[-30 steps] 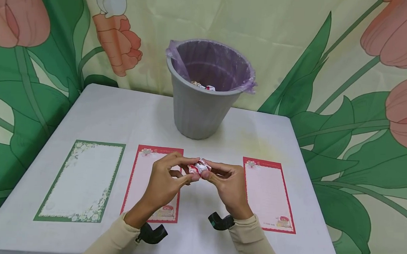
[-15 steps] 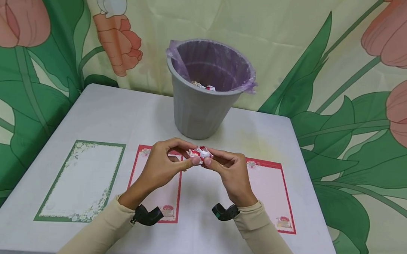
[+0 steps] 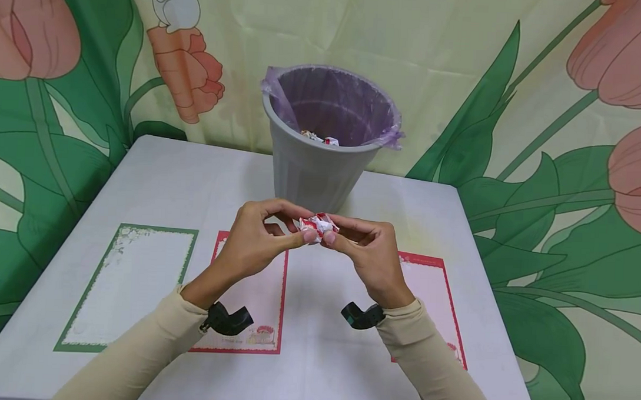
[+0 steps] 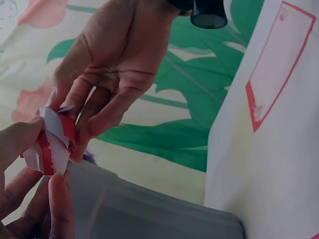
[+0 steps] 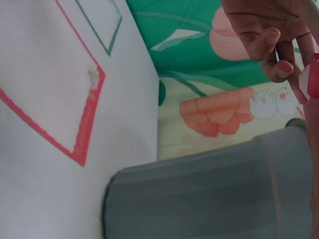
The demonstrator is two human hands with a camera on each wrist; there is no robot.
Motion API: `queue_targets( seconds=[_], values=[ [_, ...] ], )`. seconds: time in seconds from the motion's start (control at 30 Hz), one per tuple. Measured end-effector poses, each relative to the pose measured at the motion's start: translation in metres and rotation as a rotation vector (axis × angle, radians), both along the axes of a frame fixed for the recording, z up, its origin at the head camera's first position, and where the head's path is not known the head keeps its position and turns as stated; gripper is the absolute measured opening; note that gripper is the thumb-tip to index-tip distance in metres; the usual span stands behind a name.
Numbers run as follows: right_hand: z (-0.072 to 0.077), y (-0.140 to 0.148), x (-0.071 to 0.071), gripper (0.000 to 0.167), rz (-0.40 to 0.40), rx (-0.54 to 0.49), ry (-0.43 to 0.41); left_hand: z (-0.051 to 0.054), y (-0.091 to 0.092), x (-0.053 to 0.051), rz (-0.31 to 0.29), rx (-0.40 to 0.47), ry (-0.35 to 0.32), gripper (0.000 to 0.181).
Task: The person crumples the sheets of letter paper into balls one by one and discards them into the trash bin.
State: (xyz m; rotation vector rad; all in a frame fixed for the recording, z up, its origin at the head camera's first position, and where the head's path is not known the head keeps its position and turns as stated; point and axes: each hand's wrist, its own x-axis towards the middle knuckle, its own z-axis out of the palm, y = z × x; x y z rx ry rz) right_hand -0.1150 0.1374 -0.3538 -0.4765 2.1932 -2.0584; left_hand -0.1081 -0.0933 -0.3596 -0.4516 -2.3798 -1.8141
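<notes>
Sheet with green floral border is lying flat by the left edge of the worktop, toward the near left corner; my left sleeve is covering its lower right part. Next, a red-bordered sheet is lying left of the near edge's middle, that sleeve hiding part of it too. A black wrist device is sitting at the sleeve's end. My left hand is pinching crumpled red-and-white paper from its left side, thumb and fingertips clamped on it. That paper is being held up above the worktop, between left and right edges, in front of the grey bin. Bin is standing upright near the far edge's middle; purple liner is folding over its top, small scraps are lying inside. My right hand is pinching the same paper from its right side, thumb and fingertips clamped too. Second red-bordered sheet is lying toward the right edge, my right sleeve covering part of it. Floral printed cloth is hanging behind, beyond the far edge.
</notes>
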Motion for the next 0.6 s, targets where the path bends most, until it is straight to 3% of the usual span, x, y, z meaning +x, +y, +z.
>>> queue_targets(
  seconds=[0.6],
  values=[
    [0.017, 0.000, -0.025, 0.034, -0.043, -0.030, 0.154, 0.022, 0.000, -0.026, 0.010, -0.056, 0.092, 0.031]
  ],
)
